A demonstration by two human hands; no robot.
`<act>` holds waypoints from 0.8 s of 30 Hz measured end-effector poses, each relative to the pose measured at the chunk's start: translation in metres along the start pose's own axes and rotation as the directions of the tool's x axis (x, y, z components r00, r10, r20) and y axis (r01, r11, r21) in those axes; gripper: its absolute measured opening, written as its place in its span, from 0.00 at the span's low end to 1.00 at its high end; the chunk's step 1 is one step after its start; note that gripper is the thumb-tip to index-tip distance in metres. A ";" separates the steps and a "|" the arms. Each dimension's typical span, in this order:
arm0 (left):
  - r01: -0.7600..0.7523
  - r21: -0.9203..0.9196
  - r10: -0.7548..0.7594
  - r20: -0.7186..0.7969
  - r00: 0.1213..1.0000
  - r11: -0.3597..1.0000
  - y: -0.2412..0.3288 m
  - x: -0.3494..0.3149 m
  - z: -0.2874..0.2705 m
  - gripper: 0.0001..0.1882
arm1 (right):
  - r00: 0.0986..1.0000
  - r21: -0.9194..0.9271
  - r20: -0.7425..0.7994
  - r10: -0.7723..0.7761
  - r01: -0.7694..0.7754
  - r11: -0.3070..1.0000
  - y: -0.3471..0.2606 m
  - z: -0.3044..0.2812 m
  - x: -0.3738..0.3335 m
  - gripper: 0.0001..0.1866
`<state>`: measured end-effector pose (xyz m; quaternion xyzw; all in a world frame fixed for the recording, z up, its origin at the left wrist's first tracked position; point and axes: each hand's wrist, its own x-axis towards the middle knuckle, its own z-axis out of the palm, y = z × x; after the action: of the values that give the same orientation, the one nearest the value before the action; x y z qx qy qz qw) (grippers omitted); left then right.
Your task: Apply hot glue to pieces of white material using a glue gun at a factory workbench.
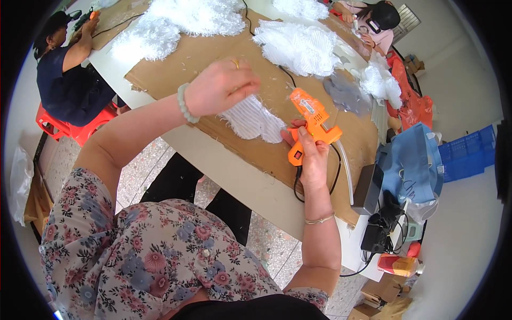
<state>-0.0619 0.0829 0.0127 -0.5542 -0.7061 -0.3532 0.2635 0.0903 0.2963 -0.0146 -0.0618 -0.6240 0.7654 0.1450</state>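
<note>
Right hand (pixel 314 160): grip wrapped round the handle of an orange glue gun (pixel 320 118), nozzle pointing far-left, over the near part of the bench (pixel 229 172). Clear stick (pixel 348 170) runs from its back toward the near right.

Left hand (pixel 226 85): fingers curled, just above the far end of a frayed white cloth strip (pixel 248 121). Can't tell if that grip is closed on anything. Strip lies flat on cardboard (pixel 154 80), left of the gun.

Around: white fluff (pixel 186 18) far left, striped white pile (pixel 298 48) farther off, dark box (pixel 367 189) and blue bag (pixel 409 162) on the right. One co-worker (pixel 66 80) far left, another (pixel 373 26) far right.
</note>
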 end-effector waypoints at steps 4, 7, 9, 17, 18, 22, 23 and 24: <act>-0.149 -0.120 0.171 0.199 0.965 0.982 0.023 -0.008 0.020 0.09 | 1.000 0.023 -0.002 -0.018 0.018 1.000 0.000 0.001 0.001 0.11; -0.108 -0.158 0.174 0.498 0.850 0.981 0.024 -0.015 0.024 0.10 | 0.997 0.057 -0.049 -0.066 0.069 0.996 -0.003 0.004 0.001 0.11; -0.014 -0.196 0.104 0.461 0.881 0.981 0.023 -0.014 0.024 0.10 | 0.992 0.046 -0.078 -0.102 0.106 0.993 -0.005 0.002 0.001 0.11; 0.204 -0.225 -0.110 0.370 0.922 0.953 0.018 0.040 0.014 0.07 | 0.904 0.118 -0.404 -0.139 0.202 0.972 -0.022 -0.020 0.000 0.09; 0.250 -0.203 -0.161 0.375 0.913 0.947 0.017 0.051 0.014 0.06 | 0.868 0.144 -0.485 -0.105 0.197 0.970 -0.028 -0.018 0.000 0.09; 0.413 -0.178 -0.245 0.576 0.780 0.893 0.018 0.070 0.017 0.07 | 0.848 0.220 -0.530 -0.019 0.159 0.962 -0.029 -0.028 -0.001 0.07; 0.385 -0.232 -0.180 0.601 0.778 0.893 0.016 0.062 0.022 0.10 | 0.862 0.166 -0.506 -0.022 0.122 0.978 -0.026 -0.030 -0.003 0.07; 0.363 -0.284 -0.117 0.623 0.773 0.887 0.013 0.053 0.026 0.14 | 0.877 0.112 -0.480 -0.020 0.084 0.990 -0.023 -0.032 -0.005 0.07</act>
<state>-0.0623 0.1370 0.0402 -0.5801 -0.7339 -0.3274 -0.1326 0.1074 0.3283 0.0006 -0.2221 -0.5194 0.7613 0.3183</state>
